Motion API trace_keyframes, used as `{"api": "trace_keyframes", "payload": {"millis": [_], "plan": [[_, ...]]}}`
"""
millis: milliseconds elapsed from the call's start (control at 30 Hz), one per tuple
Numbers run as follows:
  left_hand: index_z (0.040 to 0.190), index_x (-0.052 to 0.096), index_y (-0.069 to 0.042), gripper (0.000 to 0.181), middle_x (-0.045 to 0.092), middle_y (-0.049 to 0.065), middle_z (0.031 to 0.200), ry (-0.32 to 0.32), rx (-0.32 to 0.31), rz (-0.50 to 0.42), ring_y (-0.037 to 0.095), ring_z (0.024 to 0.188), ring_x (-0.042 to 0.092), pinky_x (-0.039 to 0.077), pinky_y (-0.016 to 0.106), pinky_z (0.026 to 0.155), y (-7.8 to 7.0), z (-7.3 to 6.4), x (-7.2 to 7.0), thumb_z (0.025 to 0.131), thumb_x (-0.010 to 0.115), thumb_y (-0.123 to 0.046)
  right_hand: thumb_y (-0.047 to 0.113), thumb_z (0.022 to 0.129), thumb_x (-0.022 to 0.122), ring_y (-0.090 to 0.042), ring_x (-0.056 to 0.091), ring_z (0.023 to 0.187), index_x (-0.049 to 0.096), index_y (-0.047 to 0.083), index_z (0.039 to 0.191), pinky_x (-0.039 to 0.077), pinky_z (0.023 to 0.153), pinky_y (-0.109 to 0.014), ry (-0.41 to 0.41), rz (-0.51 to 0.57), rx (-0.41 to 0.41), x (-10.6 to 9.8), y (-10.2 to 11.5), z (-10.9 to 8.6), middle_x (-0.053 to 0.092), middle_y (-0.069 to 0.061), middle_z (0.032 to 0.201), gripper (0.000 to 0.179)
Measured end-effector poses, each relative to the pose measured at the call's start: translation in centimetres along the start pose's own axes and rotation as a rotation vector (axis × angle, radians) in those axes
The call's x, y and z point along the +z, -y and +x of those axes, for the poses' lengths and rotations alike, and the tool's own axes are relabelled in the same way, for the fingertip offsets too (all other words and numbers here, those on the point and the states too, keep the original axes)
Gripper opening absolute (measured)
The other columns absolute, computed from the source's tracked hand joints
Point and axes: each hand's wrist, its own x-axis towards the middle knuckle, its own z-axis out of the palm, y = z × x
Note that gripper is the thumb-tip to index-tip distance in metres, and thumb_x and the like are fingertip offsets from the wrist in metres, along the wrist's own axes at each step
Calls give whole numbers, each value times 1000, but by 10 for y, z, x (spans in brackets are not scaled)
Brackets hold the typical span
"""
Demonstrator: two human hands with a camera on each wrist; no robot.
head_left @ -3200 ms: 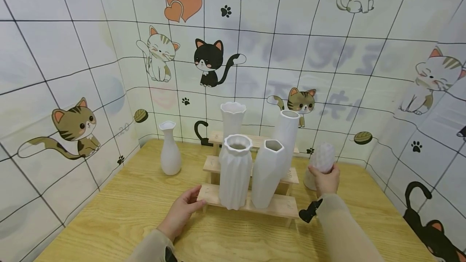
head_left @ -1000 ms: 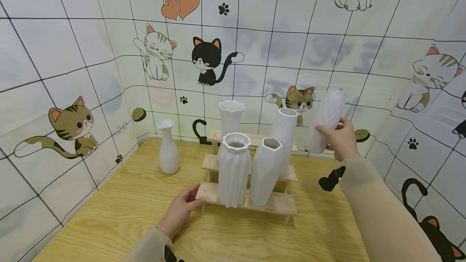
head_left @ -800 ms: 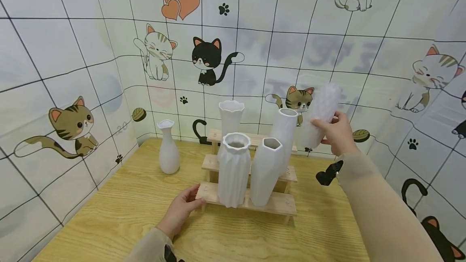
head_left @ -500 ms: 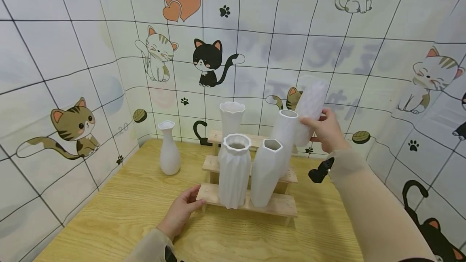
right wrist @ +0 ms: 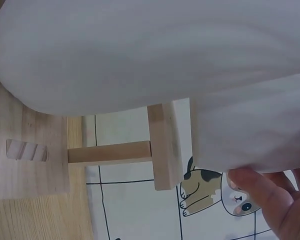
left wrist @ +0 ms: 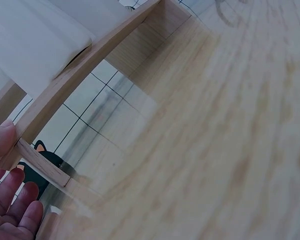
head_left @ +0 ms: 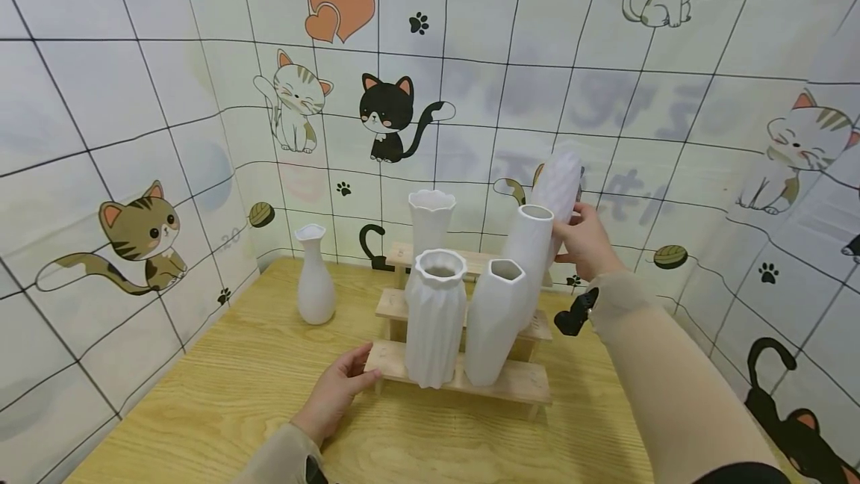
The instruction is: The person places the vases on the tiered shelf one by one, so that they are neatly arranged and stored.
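"While the right hand (head_left: 586,243) grips it, where exactly is the textured vase (head_left: 559,179)?"

"At the back right of the three-tier wooden stand (head_left: 520,382), tilted, mouth leaning right. The thumb lies along one side, with the other fingers partly hidden behind."

"Does its base touch the top tier (head_left: 477,264)?"

"Hard to be sure. From the head, the round-mouthed vase (head_left: 532,245) covers that spot. The right wrist view seems to show a narrow gap between base and board, so I'd say it is just clear."

"What about the left hand (head_left: 337,394)?"

"Well apart from the right one. It pinches the near left corner of the stand, thumb at the board's edge, fingers curled below."

"And the rest of the vases?"

"On the lowest tier the fluted vase (head_left: 435,327) stands upright at left, the angular vase (head_left: 493,327) beside it. Behind the fluted one rises the scalloped vase (head_left: 431,219); behind the angular one, the round-mouthed. Off to the left, the narrow-necked vase (head_left: 316,293) stands directly on the table (head_left: 222,394)."
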Motion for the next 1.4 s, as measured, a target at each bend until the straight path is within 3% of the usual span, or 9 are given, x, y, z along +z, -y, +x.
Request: {"api": "trace_keyframes", "payload": {"millis": [333,600,833,1100,1400], "plan": [[143,44,-9,70,41,14,145,-10,-10,6,34,130,38,33,55,105,1,0,1,84,75,-31,24,95,58,-40,40,121,14,10,152,45,87,-63,10,-9,22,5,-6,6,31,-23,138,73],[143,44,-8,69,43,14,143,-7,1,12,33,128,40,34,54,105,2,0,2,86,74,-31,20,95,57,-33,45,106,16,10,151,48,82,-58,9,-11,23,8,-10,9,34,-18,129,69],[143,44,-8,69,43,14,143,-5,11,20,33,128,41,35,52,105,3,0,2,86,74,-31,16,96,56,-28,47,102,16,10,151,49,82,-57,15,-9,22,10,-10,10,36,-15,124,69],[144,43,-8,68,41,15,145,0,12,10,34,129,39,34,53,105,1,0,2,87,73,-30,13,97,54,-29,46,107,14,10,152,49,84,-56,55,-14,6,11,-11,10,32,-22,138,68],[144,43,-7,68,43,15,142,-1,18,2,32,127,41,35,52,104,2,1,1,86,73,-29,8,96,56,-28,44,112,16,12,151,46,88,-59,87,21,7,11,-13,13,32,-19,138,68]]}}
